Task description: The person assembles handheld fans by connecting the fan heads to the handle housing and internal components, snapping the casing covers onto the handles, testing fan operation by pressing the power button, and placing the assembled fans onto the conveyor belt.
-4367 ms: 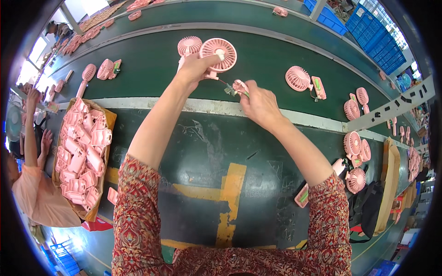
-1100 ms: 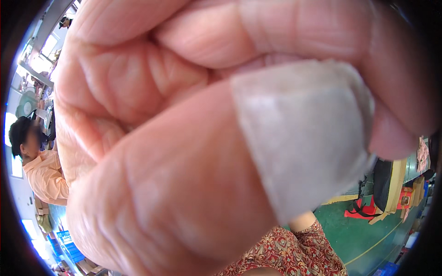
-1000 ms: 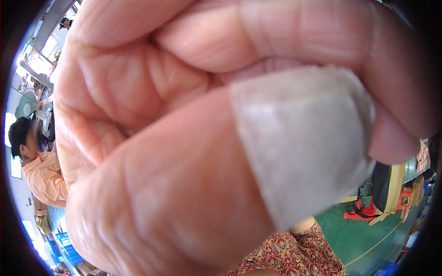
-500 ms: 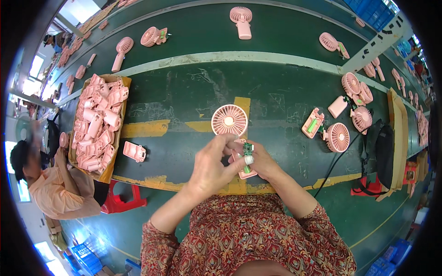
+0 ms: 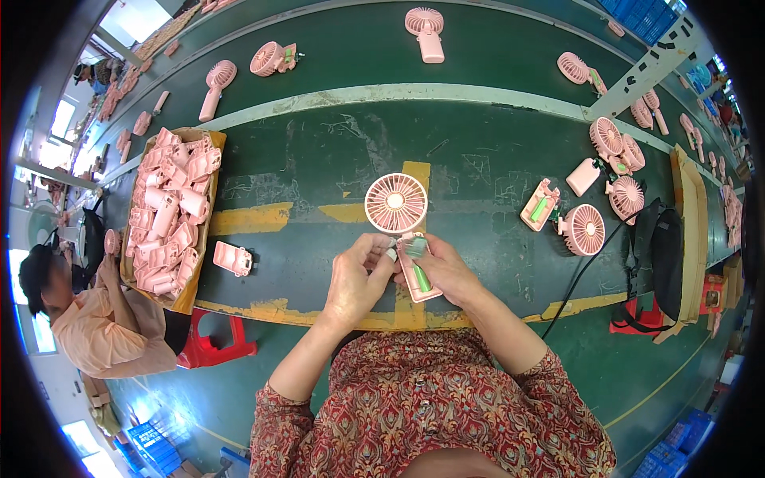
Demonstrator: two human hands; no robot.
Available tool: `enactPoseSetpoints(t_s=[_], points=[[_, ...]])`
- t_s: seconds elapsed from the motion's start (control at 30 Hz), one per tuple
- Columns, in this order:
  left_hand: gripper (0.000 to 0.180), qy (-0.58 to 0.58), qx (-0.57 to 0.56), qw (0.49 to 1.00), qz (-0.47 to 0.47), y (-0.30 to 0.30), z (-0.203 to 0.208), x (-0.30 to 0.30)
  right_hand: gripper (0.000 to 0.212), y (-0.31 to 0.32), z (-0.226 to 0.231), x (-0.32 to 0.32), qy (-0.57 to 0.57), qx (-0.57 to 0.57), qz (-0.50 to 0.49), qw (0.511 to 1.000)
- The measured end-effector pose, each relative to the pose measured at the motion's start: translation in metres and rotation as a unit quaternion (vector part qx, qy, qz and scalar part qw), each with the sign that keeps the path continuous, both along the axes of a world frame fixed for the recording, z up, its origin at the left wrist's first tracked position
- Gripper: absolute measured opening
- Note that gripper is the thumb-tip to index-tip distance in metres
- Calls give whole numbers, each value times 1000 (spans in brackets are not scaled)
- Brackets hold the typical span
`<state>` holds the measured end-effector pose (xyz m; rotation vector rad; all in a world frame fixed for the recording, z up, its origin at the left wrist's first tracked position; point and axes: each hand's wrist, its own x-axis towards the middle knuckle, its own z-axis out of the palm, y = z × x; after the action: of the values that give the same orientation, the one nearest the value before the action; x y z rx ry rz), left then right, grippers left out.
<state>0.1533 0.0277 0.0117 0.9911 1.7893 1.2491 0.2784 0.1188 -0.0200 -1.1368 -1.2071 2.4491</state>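
Note:
A pink handheld fan (image 5: 396,203) lies in front of me, its round grille pointing away. Its handle (image 5: 421,288) is open, with a green battery cell (image 5: 420,276) inside and a blurred green circuit board (image 5: 413,247) near the neck. My left hand (image 5: 356,275) pinches at the neck from the left; something white wraps its thumb tip. From the right, my right hand (image 5: 451,272) closes around the upper handle, fingers at the board. Its fingertips are partly hidden. A loose pink handle shell (image 5: 233,259) lies to the left.
A carton of pink shells (image 5: 209,231) stands at left, beside a seated person (image 5: 103,315). Several fans (image 5: 583,230) and an open handle (image 5: 541,205) lie at right, near a black cable (image 5: 586,279) and black bag (image 5: 666,263). More fans (image 5: 425,36) lie beyond the pale rail (image 5: 382,94).
My left thumb has drawn back from over the board to the neck's left side, uncovering more of the battery. The fans beyond the rail have shifted slightly right.

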Motion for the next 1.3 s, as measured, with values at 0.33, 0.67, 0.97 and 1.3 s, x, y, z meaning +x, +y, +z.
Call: enactPoseSetpoints(t_s=[0.33,0.67,0.97,1.3], points=[[24,193,74,977,-42,4,3,17,28,-4,-19,1,54,82,-31,995],[10,160,12,986,-38,-6,-5,0,41,6,-6,13,131,-103,-32,986],[5,278,61,957,-54,-2,-15,-2,39,6,-5,7,77,-76,-39,993],[6,306,74,947,-64,2,-21,-2,35,6,-13,12,89,-72,-39,993]])
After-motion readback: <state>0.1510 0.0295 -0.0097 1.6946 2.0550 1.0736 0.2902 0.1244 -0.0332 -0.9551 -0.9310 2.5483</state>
